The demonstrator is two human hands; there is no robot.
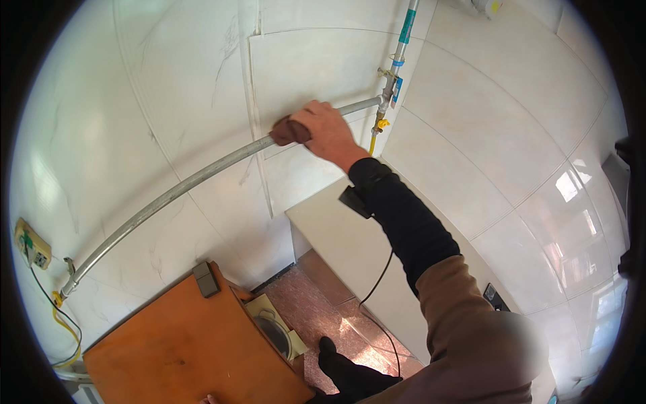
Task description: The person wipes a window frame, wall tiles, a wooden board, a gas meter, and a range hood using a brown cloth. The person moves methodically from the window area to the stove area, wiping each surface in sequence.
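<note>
Head view: I see right hand (328, 132) clasping brown cloth (289, 130) against grey metal pipe (195, 180), toward pipe's right end, near yellow-handled valve (383, 124). Pipe spans pale tiled wall (188, 67), bowed in my fisheye. Left hand (210, 400): only fingertip portion reaches my lower edge, by orange-brown table (182, 337); cannot tell its grip. Small dark box (206, 279) sits at table's far edge, below pipe.
</note>
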